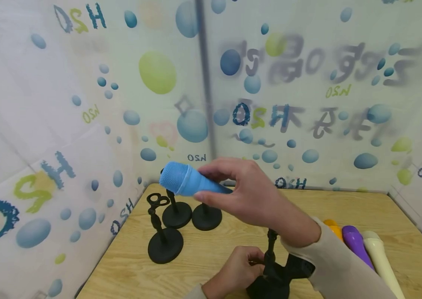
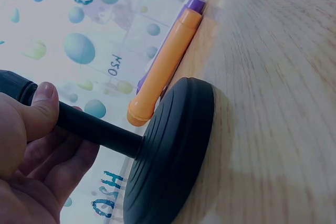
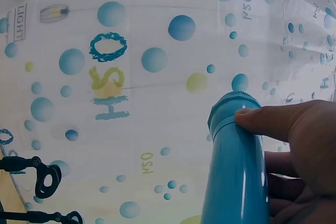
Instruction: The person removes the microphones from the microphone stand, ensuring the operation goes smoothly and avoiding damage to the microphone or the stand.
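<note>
My right hand (image 1: 250,197) grips a light blue microphone (image 1: 181,179) up in the air, its mesh head toward the left; in the right wrist view my thumb lies on the collar below the head of the blue microphone (image 3: 236,177). Lower down, my left hand (image 1: 235,270) holds the pole of a black microphone stand (image 1: 268,286) near the table's front. The left wrist view shows thumb and fingers around that pole, above the round base (image 2: 170,150) on the wood. The right forearm and sleeve hide part of this stand.
Three other black stands, one in front (image 1: 165,245) and two behind, are on the left of the wooden table (image 1: 128,270). Orange (image 1: 332,226), purple (image 1: 356,245) and cream (image 1: 381,253) microphones lie side by side at the right. Patterned curtains enclose the table's back and sides.
</note>
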Available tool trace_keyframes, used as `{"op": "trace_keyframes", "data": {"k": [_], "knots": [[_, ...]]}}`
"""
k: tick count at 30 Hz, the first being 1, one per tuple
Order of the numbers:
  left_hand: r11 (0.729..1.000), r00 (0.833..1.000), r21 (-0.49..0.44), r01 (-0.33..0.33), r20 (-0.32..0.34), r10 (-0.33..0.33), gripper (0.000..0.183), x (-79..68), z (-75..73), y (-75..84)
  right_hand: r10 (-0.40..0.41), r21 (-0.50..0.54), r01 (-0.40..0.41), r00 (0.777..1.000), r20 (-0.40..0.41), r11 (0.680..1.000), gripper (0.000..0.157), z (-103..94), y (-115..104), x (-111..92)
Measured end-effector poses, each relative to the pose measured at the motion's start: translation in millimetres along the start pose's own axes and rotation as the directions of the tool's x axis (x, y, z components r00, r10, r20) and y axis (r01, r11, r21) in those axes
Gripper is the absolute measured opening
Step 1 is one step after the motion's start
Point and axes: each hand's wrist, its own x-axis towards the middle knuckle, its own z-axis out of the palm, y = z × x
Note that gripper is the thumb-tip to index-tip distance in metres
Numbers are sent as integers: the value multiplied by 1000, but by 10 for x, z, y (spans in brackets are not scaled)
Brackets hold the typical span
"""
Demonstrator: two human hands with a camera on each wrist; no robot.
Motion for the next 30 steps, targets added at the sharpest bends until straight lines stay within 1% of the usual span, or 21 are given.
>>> {"op": "trace_keyframes", "data": {"k": [3,7,11,15,19,22,30], "knots": [[1000,1000,1,5,5,-5,8,3,3,0,6,-19,-6,1000,-3,1000,40,-28,-26,-6],[999,1000,39,2,-2,-2,6,11,-5,-15,12,-30,-12,1000,5,999,39,-59,-60,-8],[998,1000,63,4,-9,-4,5,23,-10,-16,2,-45,-1,1000,7,999,39,-93,-82,-22],[999,1000,48,5,-4,-4,4,23,1,-17,8,-82,-8,1000,4,997,37,-141,-48,-69],[999,1000,38,-8,14,7,7,24,-6,-34,43,-122,-44,999,-11,992,33,-201,27,-139],[1000,1000,31,-6,18,5,7,24,-5,-37,64,-144,-66,998,-24,987,30,-251,92,-196],[1000,999,25,17,29,-17,7,21,6,-28,172,-162,-179,983,-62,970,31,-391,231,-385]]}}
